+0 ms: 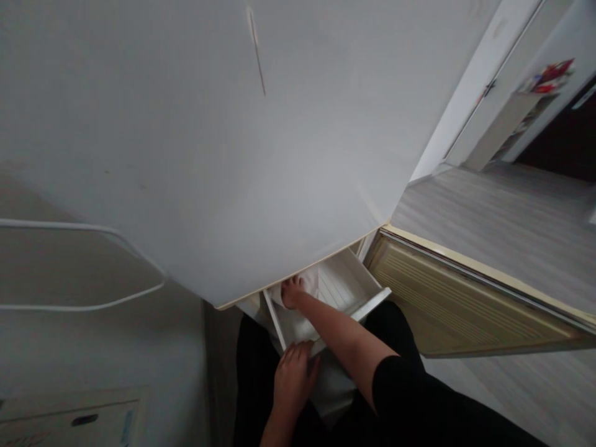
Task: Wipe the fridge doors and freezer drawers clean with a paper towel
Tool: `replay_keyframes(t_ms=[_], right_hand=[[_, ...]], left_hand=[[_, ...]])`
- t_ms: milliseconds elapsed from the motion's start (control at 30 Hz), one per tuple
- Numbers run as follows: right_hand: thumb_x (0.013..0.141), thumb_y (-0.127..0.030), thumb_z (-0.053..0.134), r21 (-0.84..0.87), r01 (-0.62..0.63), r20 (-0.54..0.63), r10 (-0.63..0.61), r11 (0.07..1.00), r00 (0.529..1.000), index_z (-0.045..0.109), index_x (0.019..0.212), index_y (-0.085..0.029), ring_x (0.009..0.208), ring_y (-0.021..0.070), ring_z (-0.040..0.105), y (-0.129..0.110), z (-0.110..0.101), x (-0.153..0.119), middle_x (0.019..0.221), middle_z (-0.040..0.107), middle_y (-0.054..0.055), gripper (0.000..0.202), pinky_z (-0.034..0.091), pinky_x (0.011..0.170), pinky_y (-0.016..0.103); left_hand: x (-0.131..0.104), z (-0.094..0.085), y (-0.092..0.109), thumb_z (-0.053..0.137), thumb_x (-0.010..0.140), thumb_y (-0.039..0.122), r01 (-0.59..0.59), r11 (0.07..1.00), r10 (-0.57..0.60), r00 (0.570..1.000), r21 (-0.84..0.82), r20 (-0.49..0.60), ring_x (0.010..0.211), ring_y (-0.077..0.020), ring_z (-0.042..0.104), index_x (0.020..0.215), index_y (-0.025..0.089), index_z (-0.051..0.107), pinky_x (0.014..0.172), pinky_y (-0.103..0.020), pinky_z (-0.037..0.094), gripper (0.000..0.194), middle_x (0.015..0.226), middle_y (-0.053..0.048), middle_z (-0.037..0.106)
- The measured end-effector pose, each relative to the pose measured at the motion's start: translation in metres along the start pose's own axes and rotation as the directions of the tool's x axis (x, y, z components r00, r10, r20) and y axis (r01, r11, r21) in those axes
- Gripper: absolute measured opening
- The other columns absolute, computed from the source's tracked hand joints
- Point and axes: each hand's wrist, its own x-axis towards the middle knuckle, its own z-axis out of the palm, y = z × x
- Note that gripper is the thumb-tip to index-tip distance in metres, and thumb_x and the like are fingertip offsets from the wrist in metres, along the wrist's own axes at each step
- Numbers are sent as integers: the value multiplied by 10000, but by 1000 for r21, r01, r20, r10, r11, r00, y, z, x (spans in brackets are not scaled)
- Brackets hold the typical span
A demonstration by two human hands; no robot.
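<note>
A white freezer drawer [342,273] is pulled partway out from under the upper door. My left hand [294,375] has its fingers curled over the drawer's front edge, at the left end. Reaching across it, my right arm goes into the drawer. There my right hand [292,293] is closed on a pale, whitish bag [311,279] at the back left. What the bag holds is hidden, and the upper door covers the drawer's rear part.
A large grey-white upper door [279,155] fills the view above the drawer. To the right, the lower door [447,298] stands wide open, its ribbed inner side showing. A white cable or tube [93,226] runs along the left. A cardboard box [69,422] sits lower left.
</note>
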Motion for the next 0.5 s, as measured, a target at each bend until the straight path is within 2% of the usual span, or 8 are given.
replay_keyframes(t_ms=[100, 167, 233, 300, 400, 500], right_hand=[[1029, -221, 463, -69, 112, 24, -111, 991, 994, 439, 1587, -146, 1621, 298, 127, -15, 28, 15, 1717, 279, 124, 563, 74, 1320, 539], [1014, -265, 475, -113, 178, 31, -176, 977, 984, 396, 1621, -182, 1628, 294, 101, -4, 32, 20, 1732, 240, 103, 618, 37, 1322, 533], [992, -406, 529, -162, 207, 39, -204, 965, 978, 337, 1651, -242, 1628, 329, 86, 21, 25, 23, 1745, 193, 96, 706, -1, 1303, 593], [987, -553, 499, -195, 138, 42, -133, 971, 990, 275, 1671, -280, 1628, 357, 45, 54, 9, 24, 1754, 145, 102, 770, -26, 1273, 650], [981, -715, 378, -188, -124, 15, 129, 974, 991, 152, 1693, -300, 1625, 358, -79, 110, -22, 20, 1766, 3, 90, 855, -45, 1251, 674], [973, -728, 409, -157, -277, 27, 285, 948, 958, 7, 1696, -289, 1632, 324, -57, 156, -46, 9, 1751, -154, 89, 937, 70, 1294, 548]], left_hand=[[-1, 0, 2, 623, 907, 221, -148, 958, 148, 989, 244, 19, 1096, -328, 711, 1129, 230, 719, 1122, -539, 487, 243, 1107, -101, 770], [0, 1, 4, 564, 941, 189, -256, 870, 267, 963, 421, 34, 1036, -293, 730, 1158, 199, 694, 1042, -494, 556, 253, 1060, -90, 775], [0, 2, 6, 597, 941, 194, -299, 794, 337, 941, 529, 26, 980, -274, 742, 1141, 188, 690, 973, -452, 595, 220, 1003, -71, 776], [0, 4, 6, 642, 924, 203, -303, 754, 369, 929, 583, 5, 947, -262, 745, 1110, 192, 691, 937, -431, 608, 192, 981, -51, 775], [0, 7, 4, 672, 910, 228, -307, 732, 409, 912, 608, -32, 931, -257, 741, 1085, 197, 692, 908, -416, 609, 179, 968, -40, 774], [1, 9, 1, 666, 915, 255, -319, 715, 450, 891, 623, -61, 931, -261, 737, 1078, 189, 698, 877, -408, 603, 179, 981, -53, 775]])
